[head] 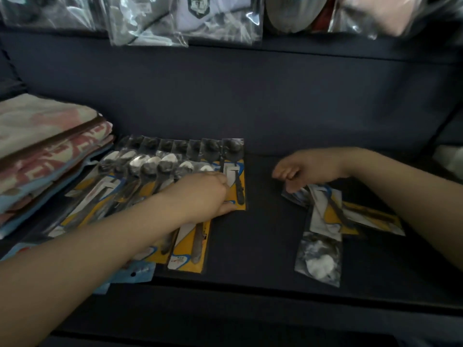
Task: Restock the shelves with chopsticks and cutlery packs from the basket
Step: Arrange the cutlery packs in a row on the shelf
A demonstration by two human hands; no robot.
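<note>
Dark shelf [263,196] with stock

Overlapping spoon packs [160,176] centre-left, folded towels [47,151] far left, loose cutlery packs [325,221] right.

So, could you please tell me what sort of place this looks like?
Probably a shop: carded spoon packs lined up on a dark shelf, folded towels beside them, bagged goods hanging above.

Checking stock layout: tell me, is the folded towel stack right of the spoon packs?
No, the folded towel stack lies left of the spoon packs.
</note>
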